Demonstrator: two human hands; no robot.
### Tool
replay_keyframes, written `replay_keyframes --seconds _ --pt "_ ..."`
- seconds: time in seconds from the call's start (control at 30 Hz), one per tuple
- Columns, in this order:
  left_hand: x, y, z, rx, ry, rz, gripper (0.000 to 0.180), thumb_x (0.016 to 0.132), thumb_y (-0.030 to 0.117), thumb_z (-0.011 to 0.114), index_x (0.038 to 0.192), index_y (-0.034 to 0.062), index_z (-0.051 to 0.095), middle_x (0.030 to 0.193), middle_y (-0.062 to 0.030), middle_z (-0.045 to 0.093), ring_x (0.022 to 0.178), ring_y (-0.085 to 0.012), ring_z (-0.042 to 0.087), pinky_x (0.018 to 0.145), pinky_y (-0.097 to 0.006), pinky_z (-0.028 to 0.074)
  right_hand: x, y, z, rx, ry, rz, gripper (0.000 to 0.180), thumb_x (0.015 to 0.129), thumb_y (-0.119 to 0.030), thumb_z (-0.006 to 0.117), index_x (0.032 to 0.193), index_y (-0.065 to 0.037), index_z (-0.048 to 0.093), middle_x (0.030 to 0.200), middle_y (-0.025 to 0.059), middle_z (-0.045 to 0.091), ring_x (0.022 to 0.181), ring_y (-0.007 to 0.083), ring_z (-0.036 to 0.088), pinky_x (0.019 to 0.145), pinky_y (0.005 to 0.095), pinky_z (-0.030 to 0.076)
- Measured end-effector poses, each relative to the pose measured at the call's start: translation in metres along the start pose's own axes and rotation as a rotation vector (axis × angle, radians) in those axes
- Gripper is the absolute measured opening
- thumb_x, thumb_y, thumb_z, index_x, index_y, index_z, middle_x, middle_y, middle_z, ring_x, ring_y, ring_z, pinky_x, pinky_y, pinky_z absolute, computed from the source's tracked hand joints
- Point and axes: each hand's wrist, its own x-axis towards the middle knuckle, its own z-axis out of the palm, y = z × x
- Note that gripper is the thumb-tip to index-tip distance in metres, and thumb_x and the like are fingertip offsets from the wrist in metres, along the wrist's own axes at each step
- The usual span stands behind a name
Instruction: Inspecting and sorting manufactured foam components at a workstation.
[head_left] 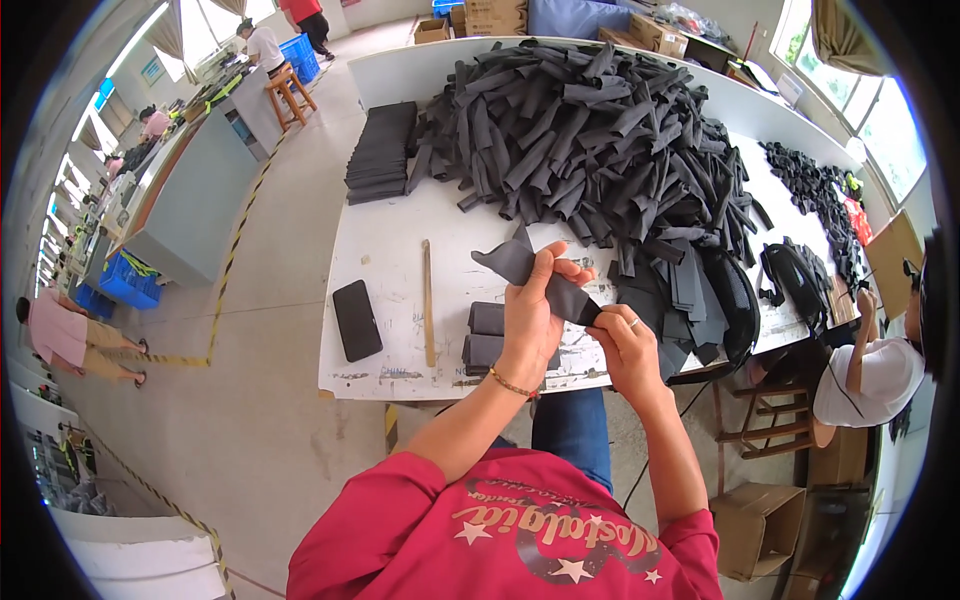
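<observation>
A dark grey piece of soft sheet material [510, 261] is held slantwise over the near edge of the white table. My left hand [535, 315] is wrapped round its middle, with one end folded out past the thumb. At the other end, my right hand [628, 347] pinches the lower tip between thumb and fingers. Beside my left wrist, small dark folded pieces [485, 335] lie on the table. Just beyond my hands rises a big heap of similar rolled dark pieces [570, 130]. Flat dark strips [685, 285] lie right of my right hand.
A black phone [357, 320] and a thin wooden stick [429, 302] lie on the table [390, 240] at left. A neat stack of dark pieces [381, 150] stands behind them. Black curved cases [738, 305] sit at right. A co-worker [868, 380] sits beyond, near a wooden stool [768, 420].
</observation>
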Motion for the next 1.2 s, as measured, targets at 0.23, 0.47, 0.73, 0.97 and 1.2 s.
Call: replay_keyframes --seconds 0.23,0.47,0.73,0.97,1.2 --pt "-0.007 0.0 -0.007 -0.029 -0.022 0.043 0.036 0.094 0.025 0.061 0.114 -0.0047 0.056 0.078 -0.0086 0.064 0.076 -0.0231 0.065 0.087 -0.043 0.052 -0.003 0.001 0.013 0.016 0.007 0.003 0.018 0.077 0.004 0.068 0.088 -0.001 0.055 0.087 0.0129 0.059 0.074 0.0327 0.06 0.064 0.0395 0.049" --pt "0.0 0.03 -0.008 -0.053 -0.01 0.016 0.03 0.096 0.024 0.057 0.111 -0.0016 0.059 0.075 -0.0055 0.061 0.071 -0.0185 0.06 0.087 -0.042 0.052 -0.01 -0.012 -0.003 -0.048 -0.041 -0.039 0.019 0.076 0.004 0.069 0.088 -0.002 0.056 0.085 0.0128 0.06 0.075 0.0325 0.061 0.064 0.0395 0.05" --pt "-0.017 0.01 -0.006 -0.014 -0.033 0.012 0.034 0.096 0.028 0.058 0.112 -0.0025 0.057 0.074 -0.0032 0.058 0.067 -0.0167 0.058 0.086 -0.04 0.051 -0.006 -0.014 0.023 0.019 0.055 0.0 0.016 0.077 0.006 0.068 0.087 0.0 0.058 0.086 0.0145 0.061 0.071 0.0327 0.06 0.062 0.0364 0.047" --pt "-0.015 0.033 -0.015 0.318 -0.216 -0.105 0.034 0.097 0.024 0.055 0.108 -0.009 0.058 0.066 -0.0062 0.058 0.062 -0.0165 0.059 0.07 -0.033 0.052 0.0 -0.026 -0.018 0.046 -0.063 0.111 0.017 0.077 -0.001 0.071 0.088 0.0 0.059 0.089 0.0108 0.062 0.088 0.0282 0.061 0.074 0.0355 0.049" --pt "-0.03 0.045 -0.014 0.776 -0.597 -0.299 0.025 0.098 0.019 0.055 0.103 -0.0018 0.066 0.067 -0.0043 0.063 0.063 -0.0117 0.06 0.063 -0.025 0.046 0.074 -0.064 -0.056 0.243 -0.079 0.293 0.016 0.081 -0.005 0.07 0.092 0.0 0.06 0.084 0.0025 0.058 0.077 0.0093 0.054 0.071 0.0245 0.044"
